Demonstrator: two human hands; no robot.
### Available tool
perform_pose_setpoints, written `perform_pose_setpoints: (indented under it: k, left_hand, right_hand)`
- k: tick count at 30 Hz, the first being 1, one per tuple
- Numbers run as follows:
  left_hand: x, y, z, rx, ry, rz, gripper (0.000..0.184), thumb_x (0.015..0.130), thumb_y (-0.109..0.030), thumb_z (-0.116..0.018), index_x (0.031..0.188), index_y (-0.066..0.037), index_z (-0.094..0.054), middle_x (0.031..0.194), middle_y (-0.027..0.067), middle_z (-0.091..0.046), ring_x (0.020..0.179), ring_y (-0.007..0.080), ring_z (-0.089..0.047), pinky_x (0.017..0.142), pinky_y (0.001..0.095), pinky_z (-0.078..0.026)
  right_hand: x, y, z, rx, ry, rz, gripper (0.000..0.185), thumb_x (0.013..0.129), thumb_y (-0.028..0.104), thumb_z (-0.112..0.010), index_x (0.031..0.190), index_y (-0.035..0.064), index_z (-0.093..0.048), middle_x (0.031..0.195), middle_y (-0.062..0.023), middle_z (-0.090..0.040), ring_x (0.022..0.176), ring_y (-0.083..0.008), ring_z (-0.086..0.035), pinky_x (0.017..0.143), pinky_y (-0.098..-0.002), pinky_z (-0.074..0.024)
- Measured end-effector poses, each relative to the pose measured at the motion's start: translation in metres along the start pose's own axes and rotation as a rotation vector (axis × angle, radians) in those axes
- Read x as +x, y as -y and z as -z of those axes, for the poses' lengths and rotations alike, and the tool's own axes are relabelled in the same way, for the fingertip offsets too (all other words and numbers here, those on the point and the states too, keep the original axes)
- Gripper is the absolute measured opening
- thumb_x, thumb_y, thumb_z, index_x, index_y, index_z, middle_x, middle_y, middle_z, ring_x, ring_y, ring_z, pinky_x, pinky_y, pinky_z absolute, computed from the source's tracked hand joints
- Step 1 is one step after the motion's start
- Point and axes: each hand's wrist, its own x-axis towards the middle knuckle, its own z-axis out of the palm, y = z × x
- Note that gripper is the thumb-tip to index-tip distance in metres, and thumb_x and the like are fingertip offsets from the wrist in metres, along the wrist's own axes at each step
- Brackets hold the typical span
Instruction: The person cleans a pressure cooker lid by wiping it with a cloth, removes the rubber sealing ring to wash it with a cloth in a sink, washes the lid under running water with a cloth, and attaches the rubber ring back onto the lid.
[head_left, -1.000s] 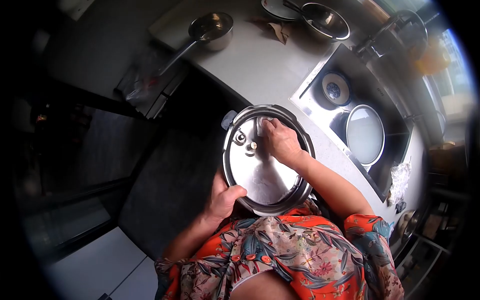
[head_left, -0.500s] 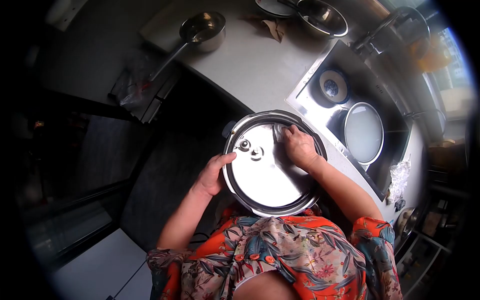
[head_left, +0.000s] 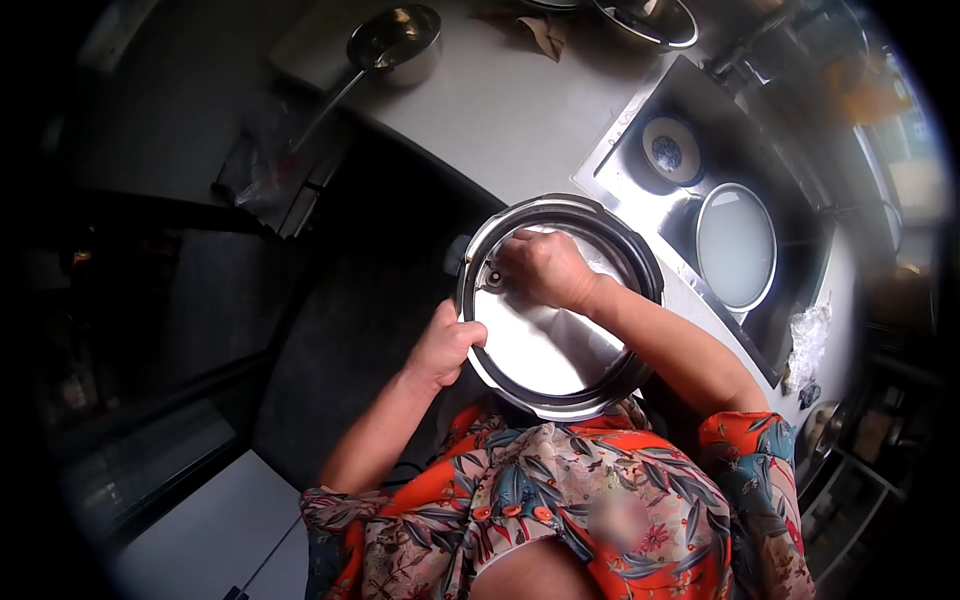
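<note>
A pressure cooker lid is held in front of my body with its shiny inner side facing me. A dark sealing ring runs round inside its rim, and small valve fittings show near the left side. My left hand grips the lid's left edge, thumb over the rim. My right hand is closed and pressed against the upper inner face, beside the valve fittings. A pale, crumpled cloth or tissue seems to be under its fingers, mostly hidden by the hand.
To the right, the sink holds a blue-patterned bowl and a round vessel of cloudy liquid. A saucepan and a metal bowl stand on the counter. Crumpled clear plastic lies right of the sink.
My right hand has slid left across the lid's inner face, toward the valve fittings. The lid has shifted slightly up and right in view, with my left hand still on its edge.
</note>
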Motion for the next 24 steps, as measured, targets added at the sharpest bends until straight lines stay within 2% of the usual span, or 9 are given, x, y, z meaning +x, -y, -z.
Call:
perform_pose_setpoints:
  k: [2,3,7,12,14,17,19,22,24]
  left_hand:
    - [-0.002,0.001,-0.003,-0.014,-0.017,-0.009,0.021,0.061,0.008,-0.044,0.079,0.003,-0.055,0.069,0.0007,-0.054,0.058,0.0082,-0.050,0.051,0.0215,-0.041]
    - [-0.004,0.001,-0.004,-0.021,0.010,-0.032,0.031,0.062,0.009,-0.042,0.090,0.006,-0.055,0.077,0.0031,-0.057,0.064,0.0094,-0.053,0.055,0.0212,-0.043]
    - [-0.010,0.002,-0.015,-0.052,0.012,-0.072,0.044,0.063,0.009,-0.040,0.105,0.007,-0.051,0.091,0.0071,-0.058,0.078,0.0118,-0.055,0.067,0.0217,-0.046]
    - [-0.013,0.005,-0.017,-0.039,0.029,-0.054,0.038,0.063,0.009,-0.040,0.098,0.006,-0.053,0.086,0.0052,-0.058,0.074,0.0105,-0.055,0.063,0.0209,-0.045]
    - [-0.011,0.006,-0.015,-0.026,0.082,-0.065,0.035,0.063,0.009,-0.040,0.095,0.006,-0.054,0.083,0.0042,-0.058,0.071,0.0095,-0.054,0.060,0.0204,-0.044]
    - [-0.010,0.012,-0.011,-0.004,0.041,-0.034,0.031,0.063,0.009,-0.040,0.090,0.006,-0.054,0.080,0.0032,-0.057,0.067,0.0082,-0.052,0.057,0.0196,-0.042]
    - [-0.012,0.013,-0.015,-0.036,0.016,-0.051,0.032,0.063,0.009,-0.039,0.091,0.006,-0.054,0.080,0.0035,-0.057,0.068,0.0082,-0.052,0.057,0.0193,-0.042]
    - [-0.014,0.007,-0.027,-0.082,-0.005,-0.075,0.035,0.064,0.010,-0.039,0.095,0.007,-0.054,0.084,0.0048,-0.058,0.070,0.0091,-0.054,0.059,0.0201,-0.044]
    - [-0.011,0.008,-0.022,-0.049,0.060,-0.096,0.037,0.064,0.010,-0.039,0.098,0.007,-0.053,0.086,0.0057,-0.058,0.072,0.0098,-0.054,0.061,0.0208,-0.045]
  right_hand:
    - [-0.001,0.001,0.004,-0.072,-0.010,-0.077,0.008,0.072,0.013,-0.058,0.078,0.0085,-0.058,0.077,-0.0076,-0.057,0.071,-0.0251,-0.058,0.059,-0.0342,-0.0487]
    - [-0.004,-0.010,0.011,-0.381,0.164,0.018,0.014,0.078,0.020,-0.055,0.084,0.0086,-0.059,0.079,-0.0091,-0.059,0.074,-0.0273,-0.061,0.063,-0.0367,-0.0499]
    - [-0.031,-0.030,0.032,-0.355,0.150,-0.370,0.018,0.083,0.021,-0.048,0.086,0.0052,-0.056,0.081,-0.0124,-0.058,0.071,-0.0296,-0.061,0.063,-0.0390,-0.0497]
    - [-0.035,-0.021,0.023,-0.310,0.082,-0.416,0.014,0.080,0.017,-0.051,0.085,0.0048,-0.056,0.081,-0.0117,-0.059,0.070,-0.0297,-0.061,0.064,-0.0384,-0.0497]
    - [-0.024,-0.010,0.009,-0.372,0.104,-0.127,0.016,0.070,0.013,-0.058,0.084,0.0064,-0.057,0.082,-0.0098,-0.059,0.074,-0.0270,-0.061,0.064,-0.0375,-0.0503]
    - [-0.018,-0.004,-0.009,-0.057,0.011,-0.184,0.014,0.069,0.013,-0.059,0.081,0.0060,-0.056,0.079,-0.0094,-0.059,0.074,-0.0268,-0.061,0.065,-0.0371,-0.0509]
    - [-0.031,-0.020,0.004,-0.337,0.102,-0.162,0.010,0.072,0.012,-0.056,0.080,0.0056,-0.056,0.078,-0.0106,-0.059,0.072,-0.0290,-0.061,0.065,-0.0387,-0.0507]
    - [-0.047,-0.032,0.035,-0.282,0.098,-0.453,0.009,0.076,0.012,-0.053,0.081,0.0057,-0.057,0.080,-0.0119,-0.060,0.073,-0.0301,-0.062,0.065,-0.0393,-0.0507]
    - [-0.043,-0.030,0.030,-0.326,0.106,-0.483,0.010,0.076,0.012,-0.052,0.083,0.0056,-0.057,0.082,-0.0136,-0.061,0.073,-0.0305,-0.062,0.065,-0.0396,-0.0507]
